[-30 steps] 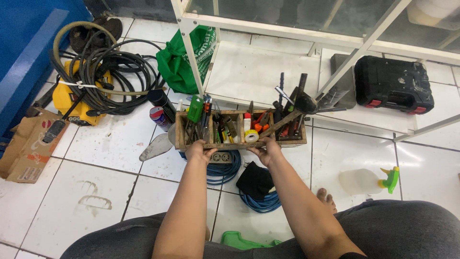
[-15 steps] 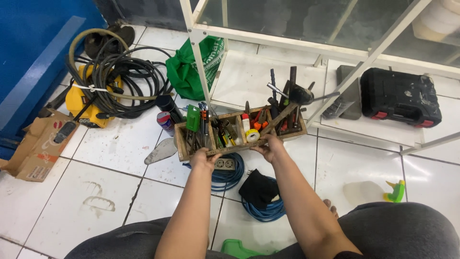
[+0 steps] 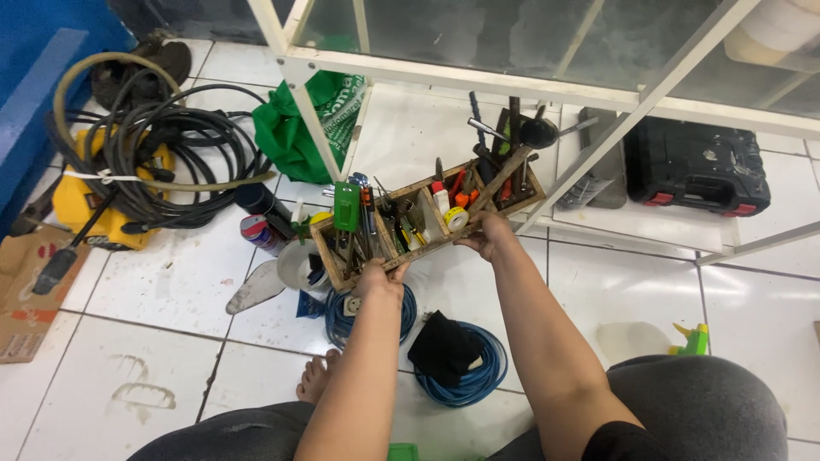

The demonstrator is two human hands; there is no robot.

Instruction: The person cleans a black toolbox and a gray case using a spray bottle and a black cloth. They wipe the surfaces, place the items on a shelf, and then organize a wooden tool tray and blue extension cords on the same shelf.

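Observation:
A wooden tool tray [image 3: 499, 183] with compartments full of screwdrivers, pliers and other tools is lifted off the floor and tilted, its right end higher. My left hand [image 3: 378, 278] grips the near edge at its left end. My right hand [image 3: 487, 236] holds the near edge towards the right. Long tool handles [image 3: 512, 128] stick up from the right compartment.
A white metal shelf frame [image 3: 301, 77] with a glass top stands ahead. Green bag [image 3: 290, 137], black hose coil on a yellow machine [image 3: 145, 149], black tool case [image 3: 696, 166], blue cable coils [image 3: 470, 376], spray cans [image 3: 256, 229], cardboard box [image 3: 21, 290], green spray bottle [image 3: 694, 341] lie around on the white tiles.
Both hands have raised the tool tray off the floor and tilted it, right end up, towards the shelf frame. The camera has moved closer.

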